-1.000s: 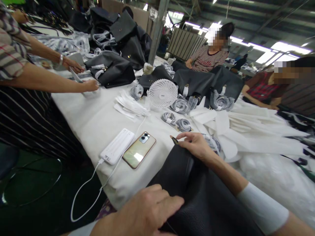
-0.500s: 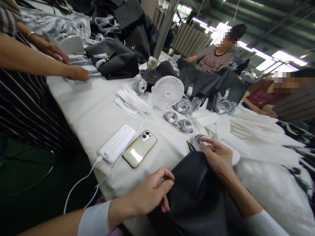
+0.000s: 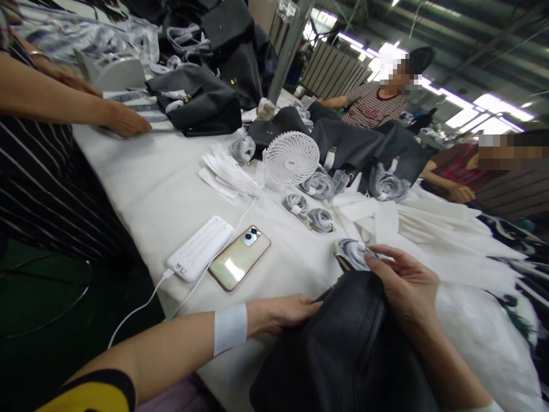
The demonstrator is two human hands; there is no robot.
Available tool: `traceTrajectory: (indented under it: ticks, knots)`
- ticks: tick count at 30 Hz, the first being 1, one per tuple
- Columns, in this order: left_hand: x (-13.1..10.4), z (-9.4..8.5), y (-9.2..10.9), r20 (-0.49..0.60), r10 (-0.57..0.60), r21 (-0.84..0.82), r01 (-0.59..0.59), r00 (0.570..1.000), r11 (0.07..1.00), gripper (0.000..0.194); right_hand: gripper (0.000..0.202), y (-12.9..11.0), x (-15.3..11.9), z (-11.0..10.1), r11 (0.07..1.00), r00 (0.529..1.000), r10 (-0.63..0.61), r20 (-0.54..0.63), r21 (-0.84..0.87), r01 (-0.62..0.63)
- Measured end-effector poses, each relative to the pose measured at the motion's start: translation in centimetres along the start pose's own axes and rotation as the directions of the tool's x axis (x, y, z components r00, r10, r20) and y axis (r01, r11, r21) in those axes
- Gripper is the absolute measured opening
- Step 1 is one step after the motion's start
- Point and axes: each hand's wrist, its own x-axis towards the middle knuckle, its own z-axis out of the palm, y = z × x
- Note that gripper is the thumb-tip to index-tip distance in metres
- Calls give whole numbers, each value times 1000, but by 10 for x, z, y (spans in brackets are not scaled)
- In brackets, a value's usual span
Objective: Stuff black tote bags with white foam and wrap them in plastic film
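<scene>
A black leather-like bag (image 3: pixel 347 343) stands in front of me at the table's near edge. My left hand (image 3: pixel 285 315) grips its left upper side, the fingertips partly hidden by the bag. At the bag's top, my right hand (image 3: pixel 409 286) is closed with thumb and forefinger on a coiled strap (image 3: pixel 354 252) wrapped in clear plastic. A gold-coloured metal end shows on the coil's left. Two more wrapped strap coils, a rear one (image 3: pixel 295 203) and a front one (image 3: pixel 320 220), lie on the table beyond.
On the white table (image 3: pixel 141 200) lie a phone (image 3: pixel 240 257), a white power bank (image 3: pixel 199 249) with cables, and paper slips (image 3: pixel 227 174). A white fan (image 3: pixel 291 158) stands before several black bags (image 3: pixel 343 143). White sheets (image 3: pixel 450 229) lie right. A co-worker's hand (image 3: pixel 128 120) is at left.
My left hand has moved from beside the bag onto its upper side and closed there. My right hand has shifted slightly right, still at the wrapped coil. The co-worker's hands at left moved slightly left.
</scene>
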Motion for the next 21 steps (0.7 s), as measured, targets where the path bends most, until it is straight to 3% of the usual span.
traceTrajectory:
  ticks: [2,4,6,7,8,11,13,15,16,18,21]
  knots:
    - [-1,1,2,-144,155,218,-121,978,968,45,43,6,3,-5,997,999,-10,46,-73,14]
    - [-5,-8,7,-305,331,530,-130,893,838,42,43,16,8,-8,975,992,-11,128,-220,40]
    - [-9,-22,12,-424,482,749,-2,767,662,37,38,28,12,-8,912,979,-6,205,-401,89]
    - [-11,-29,13,-447,519,807,77,728,586,35,37,33,14,-6,871,972,0,234,-477,115]
    - [-13,-35,15,-446,532,844,141,719,517,34,38,37,16,-3,833,968,11,252,-537,130]
    - [-18,-44,22,-345,525,929,202,778,311,30,49,41,20,7,763,955,52,293,-628,151]
    - [-21,-42,32,-251,577,963,138,777,233,27,54,39,23,11,750,950,47,308,-639,170]
    - [-21,-38,43,-164,642,973,16,749,230,19,51,36,26,14,753,952,9,307,-629,195]
    - [-18,-36,46,-121,644,968,-54,756,246,16,49,35,28,15,757,955,-11,295,-622,201]
    - [-9,-33,46,6,585,953,-182,811,242,19,47,34,30,18,771,959,-35,281,-603,205]
    - [8,-34,29,210,439,943,-299,873,145,21,46,36,32,26,805,945,-15,326,-556,205]
